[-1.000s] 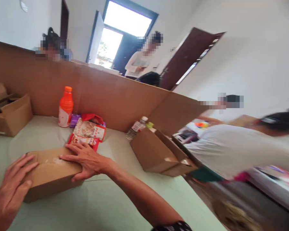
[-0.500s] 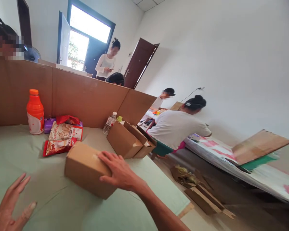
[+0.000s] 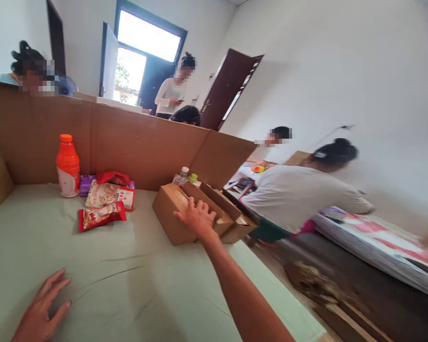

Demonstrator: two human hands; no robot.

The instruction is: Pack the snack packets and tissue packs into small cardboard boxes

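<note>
At the table's right end, the right hand [image 3: 197, 217] lies palm-down with fingers spread on top of the closed box [image 3: 171, 213], pressing it rather than clasping it. That box sits on the green cloth [image 3: 128, 285], apparently touching the open box [image 3: 231, 221] behind it, though motion blur makes the contact hard to judge. The left hand [image 3: 43, 311] rests open on the cloth near the bottom edge, holding nothing.

One risk is a further push shunting the open box toward the table edge [image 3: 271, 280], which lies just beyond it; its flaps already overhang that side. The bottles [image 3: 181, 176] standing close behind could be knocked over too. A flat palm gives little control, so the closed box may twist and skid on the loose, wrinkled cloth. The snack packs [image 3: 103, 204] and orange bottle [image 3: 67, 166] stand well apart.
</note>
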